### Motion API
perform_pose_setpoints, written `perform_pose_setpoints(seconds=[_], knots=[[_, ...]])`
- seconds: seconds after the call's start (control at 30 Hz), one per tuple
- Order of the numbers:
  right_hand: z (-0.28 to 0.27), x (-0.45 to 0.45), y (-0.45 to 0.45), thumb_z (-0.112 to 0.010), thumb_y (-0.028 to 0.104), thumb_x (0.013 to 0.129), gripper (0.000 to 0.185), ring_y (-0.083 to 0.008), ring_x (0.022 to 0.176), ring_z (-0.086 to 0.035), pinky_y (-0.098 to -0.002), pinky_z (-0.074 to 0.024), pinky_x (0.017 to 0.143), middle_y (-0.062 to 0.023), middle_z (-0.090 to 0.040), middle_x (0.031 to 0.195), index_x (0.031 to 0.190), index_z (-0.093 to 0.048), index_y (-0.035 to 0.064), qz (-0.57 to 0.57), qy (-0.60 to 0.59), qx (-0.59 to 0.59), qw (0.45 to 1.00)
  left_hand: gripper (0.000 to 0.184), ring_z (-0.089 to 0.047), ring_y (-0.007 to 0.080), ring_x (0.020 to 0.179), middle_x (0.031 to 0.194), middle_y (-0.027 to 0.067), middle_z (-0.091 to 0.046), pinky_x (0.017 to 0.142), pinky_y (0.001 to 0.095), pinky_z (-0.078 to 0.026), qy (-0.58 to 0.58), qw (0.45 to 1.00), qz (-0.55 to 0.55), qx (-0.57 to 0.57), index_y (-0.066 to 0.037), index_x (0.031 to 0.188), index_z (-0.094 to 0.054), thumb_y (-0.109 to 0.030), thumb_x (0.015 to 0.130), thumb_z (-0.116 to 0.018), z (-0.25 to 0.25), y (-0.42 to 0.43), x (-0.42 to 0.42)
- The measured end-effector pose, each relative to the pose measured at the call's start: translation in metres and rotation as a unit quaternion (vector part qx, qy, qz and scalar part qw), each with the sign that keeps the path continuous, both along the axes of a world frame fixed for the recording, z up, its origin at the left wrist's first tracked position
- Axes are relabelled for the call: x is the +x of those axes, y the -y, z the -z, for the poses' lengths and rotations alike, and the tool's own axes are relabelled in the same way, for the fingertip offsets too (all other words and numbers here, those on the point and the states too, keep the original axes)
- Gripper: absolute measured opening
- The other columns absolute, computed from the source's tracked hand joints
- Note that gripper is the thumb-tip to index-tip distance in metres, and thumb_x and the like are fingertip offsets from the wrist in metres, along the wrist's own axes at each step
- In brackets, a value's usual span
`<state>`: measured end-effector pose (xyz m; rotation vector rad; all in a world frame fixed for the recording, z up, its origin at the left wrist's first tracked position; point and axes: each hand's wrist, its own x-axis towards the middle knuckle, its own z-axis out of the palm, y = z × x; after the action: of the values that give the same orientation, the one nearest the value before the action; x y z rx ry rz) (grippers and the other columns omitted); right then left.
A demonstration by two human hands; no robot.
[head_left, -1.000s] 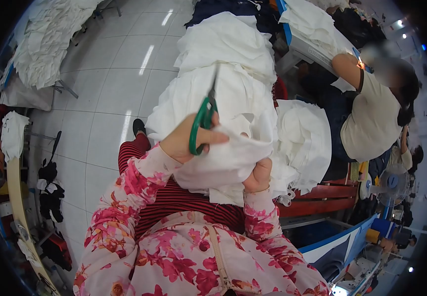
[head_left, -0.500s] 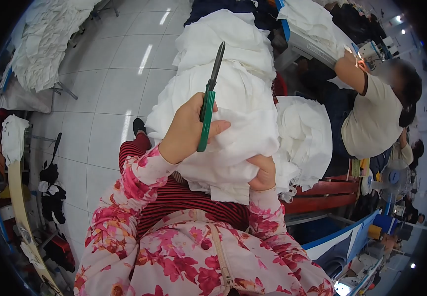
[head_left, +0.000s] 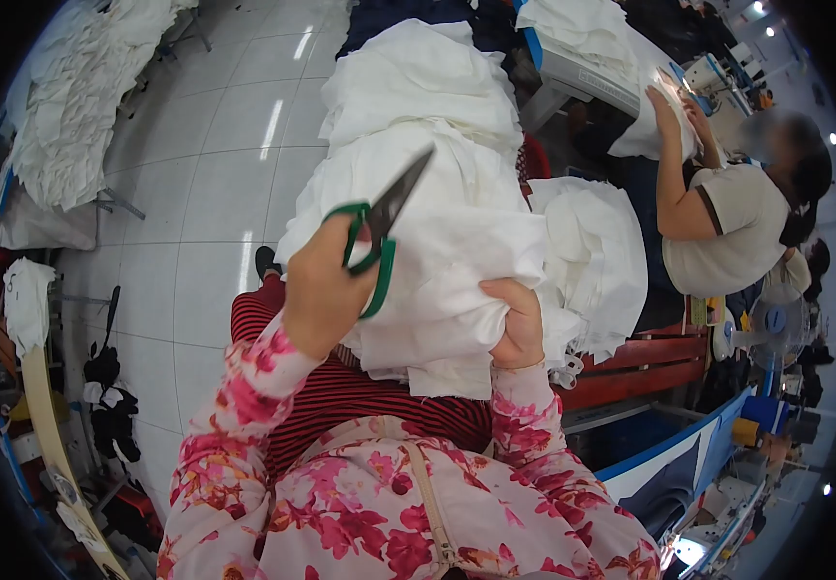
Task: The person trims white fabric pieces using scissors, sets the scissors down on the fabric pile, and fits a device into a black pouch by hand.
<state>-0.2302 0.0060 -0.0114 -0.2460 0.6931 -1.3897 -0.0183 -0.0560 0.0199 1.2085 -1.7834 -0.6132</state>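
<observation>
Okay, left hand grips green-handled scissors angled away from it, right hand pinches white cloth lying between both hands; probably best keeping cloth taut, fingertips clear of scissors.

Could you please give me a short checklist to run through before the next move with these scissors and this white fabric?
1. Green-handled scissors held in the left hand: ok.
2. White fabric gripped by the right hand: ok.
3. Right hand clear of the blades: ok, they point up and away from it.
4. Blades fully closed: cannot tell.
5. Fabric lying smooth beside the right hand: not ok, it is creased.
</observation>
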Motion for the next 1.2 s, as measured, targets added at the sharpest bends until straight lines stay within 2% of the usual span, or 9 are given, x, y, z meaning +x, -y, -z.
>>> perform_pose_setpoints(seconds=[0.1,0.2,0.3,0.4,0.6,0.9,1.1,1.2], knots=[[0.003,-0.007,0.0,-0.05,0.001,0.083,0.044,-0.0326,0.111,-0.057,-0.0444,-0.046,0.097,-0.0192,-0.057,0.121,0.127,-0.046,-0.0035,0.034,0.034,-0.008,0.999,0.03,-0.055,0.0176,0.06,0.074,0.0104,-0.059,0.058,0.0296,-0.046,0.075,0.98,0.162,0.086,0.001,0.1,-0.059,-0.014,0.077,-0.072,-0.008,-0.023,0.016],[0.0,-0.006,0.002,-0.052,0.007,0.087,0.036,-0.0301,0.107,-0.059,-0.0425,-0.048,0.094,-0.0175,-0.06,0.117,0.122,-0.05,-0.003,0.06,0.07,-0.009,0.996,0.03,-0.058,0.0206,0.065,0.08,0.0127,-0.06,0.062,0.0321,-0.048,0.095,0.958,0.193,0.192,0.001,0.103,-0.059,-0.013,0.078,-0.069,0.008,-0.034,0.016],[-0.004,0.0,0.004,-0.052,0.012,0.091,0.034,-0.0293,0.107,-0.059,-0.0418,-0.0475,0.094,-0.0162,-0.06,0.117,0.121,-0.051,-0.0024,0.088,0.069,-0.003,0.994,0.03,-0.06,0.0217,0.07,0.085,0.0139,-0.061,0.065,0.0325,-0.048,0.115,0.944,0.2,0.236,0.002,0.105,-0.059,-0.014,0.081,-0.066,0.017,-0.035,0.012],[-0.003,0.001,0.005,-0.051,0.015,0.093,0.033,-0.0288,0.107,-0.06,-0.0411,-0.047,0.095,-0.0155,-0.06,0.117,0.121,-0.051,-0.0022,0.087,0.067,-0.002,0.994,0.034,-0.062,0.0322,0.071,0.087,0.0181,-0.061,0.064,0.0391,-0.048,0.076,0.948,0.197,0.24,0.001,0.105,-0.057,-0.023,0.082,-0.065,0.021,-0.037,0.008],[0.0,0.004,0.005,-0.05,0.015,0.093,0.033,-0.0283,0.106,-0.06,-0.0409,-0.0467,0.095,-0.0156,-0.06,0.117,0.122,-0.051,-0.0023,0.085,0.046,0.006,0.995,0.031,-0.061,0.0331,0.071,0.086,0.018,-0.061,0.064,0.0385,-0.048,0.057,0.947,0.198,0.245,0.001,0.102,-0.058,-0.022,0.082,-0.065,0.022,-0.037,0.003],[0.0,0.003,0.006,-0.049,0.015,0.094,0.034,-0.0278,0.109,-0.058,-0.0412,-0.0461,0.095,-0.0143,-0.059,0.12,0.123,-0.05,-0.0018,0.113,0.036,-0.006,0.993,0.028,-0.061,0.0327,0.071,0.08,0.018,-0.061,0.065,0.0382,-0.048,0.093,0.921,0.235,0.297,0.002,0.098,-0.058,-0.02,0.082,-0.064,0.016,-0.034,0.007],[-0.003,0.005,0.007,-0.049,0.015,0.094,0.033,-0.0277,0.108,-0.059,-0.0412,-0.0462,0.095,-0.014,-0.059,0.12,0.123,-0.051,-0.0017,0.111,0.039,-0.004,0.993,0.03,-0.061,0.0332,0.075,0.086,0.0188,-0.061,0.066,0.0391,-0.047,0.075,0.937,0.214,0.265,0.002,0.1,-0.057,-0.022,0.083,-0.064,0.025,-0.037,0.003],[-0.004,0.006,0.007,-0.05,0.014,0.093,0.033,-0.0277,0.107,-0.059,-0.0409,-0.0467,0.094,-0.0143,-0.059,0.119,0.122,-0.051,-0.0024,0.118,0.028,0.0,0.993,0.032,-0.06,0.025,0.073,0.086,0.0153,-0.06,0.067,0.0332,-0.048,0.091,0.949,0.193,0.234,0.002,0.109,-0.057,-0.014,0.082,-0.065,0.03,-0.039,0.001]])
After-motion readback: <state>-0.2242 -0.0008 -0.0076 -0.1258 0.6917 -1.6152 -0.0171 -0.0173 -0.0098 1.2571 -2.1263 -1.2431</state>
